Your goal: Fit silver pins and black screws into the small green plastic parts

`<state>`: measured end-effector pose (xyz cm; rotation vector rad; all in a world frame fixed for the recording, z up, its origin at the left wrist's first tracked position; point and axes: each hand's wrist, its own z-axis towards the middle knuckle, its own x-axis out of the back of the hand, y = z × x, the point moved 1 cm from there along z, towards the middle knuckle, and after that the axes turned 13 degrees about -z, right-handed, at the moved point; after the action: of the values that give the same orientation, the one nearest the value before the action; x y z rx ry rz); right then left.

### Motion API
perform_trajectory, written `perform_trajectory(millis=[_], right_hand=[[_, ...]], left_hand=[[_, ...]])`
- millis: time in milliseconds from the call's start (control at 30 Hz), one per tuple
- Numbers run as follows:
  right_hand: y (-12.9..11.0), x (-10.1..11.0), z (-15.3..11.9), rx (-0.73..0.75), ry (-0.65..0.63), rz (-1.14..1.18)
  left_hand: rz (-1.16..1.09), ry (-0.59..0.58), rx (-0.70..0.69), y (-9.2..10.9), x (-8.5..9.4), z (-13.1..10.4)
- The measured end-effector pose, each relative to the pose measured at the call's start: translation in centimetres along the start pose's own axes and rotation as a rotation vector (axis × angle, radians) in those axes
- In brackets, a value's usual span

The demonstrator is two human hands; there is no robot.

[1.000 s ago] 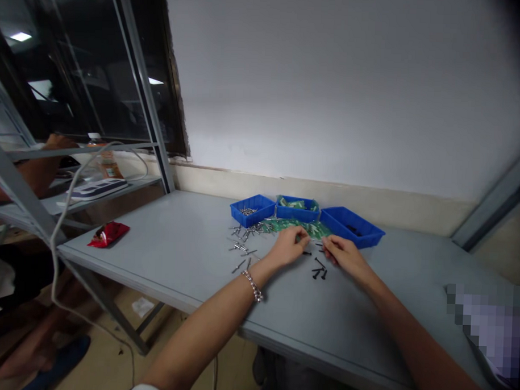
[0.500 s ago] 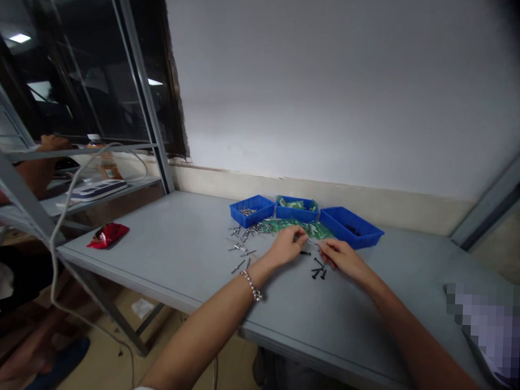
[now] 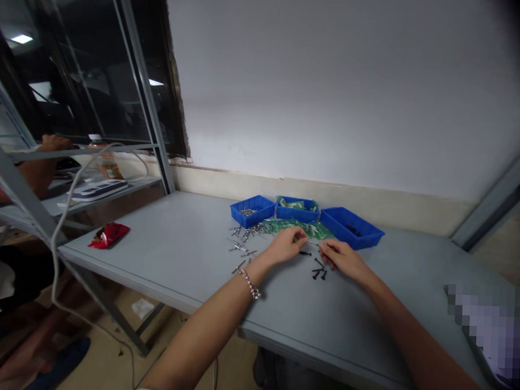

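Observation:
My left hand (image 3: 287,243) and my right hand (image 3: 340,256) are both closed in a pinch, a little apart above the grey table (image 3: 164,237). Between their fingertips runs a thin, light-coloured piece (image 3: 313,243), too small to name. Several black screws (image 3: 319,272) lie just below and between the hands. Many silver rivet-like pieces (image 3: 242,248) are spread left of my left hand. Behind the hands lie green-tinted small bags (image 3: 284,224). A blue bin with silver pieces (image 3: 253,218), one with green bags (image 3: 297,214) and one with black pieces (image 3: 356,240) stand along the back.
A red packet (image 3: 109,235) lies at the table's left end. At the right is a pixelated object (image 3: 489,334). Beyond a metal frame (image 3: 138,71) at left are a bottle (image 3: 110,166), a white cable (image 3: 65,211) and another person's arm (image 3: 39,167).
Both hands keep nearly the same place and pinch. The piece between them shows as a thinner line, and the view has shifted very slightly.

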<state>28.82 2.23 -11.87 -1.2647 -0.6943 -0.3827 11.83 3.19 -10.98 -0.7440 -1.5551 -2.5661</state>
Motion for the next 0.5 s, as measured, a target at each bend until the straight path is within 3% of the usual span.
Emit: perform_trajectory(millis=[233,400,500], right_hand=[[-0.32,0.59,0.04,-0.019,0.161,-0.002],[0.00,0.11,0.15,-0.015,0.084,0.018],[0.16,-0.07,0.17,-0.006,0.039,0.020]], left_hand=[[-0.026,-0.112,0.025,0.14,-0.17,-0.18],[-0.053,0.026,-0.009,0.27,0.22,0.06],[-0.056,0.034,0.014,0.28,0.40,0.21]])
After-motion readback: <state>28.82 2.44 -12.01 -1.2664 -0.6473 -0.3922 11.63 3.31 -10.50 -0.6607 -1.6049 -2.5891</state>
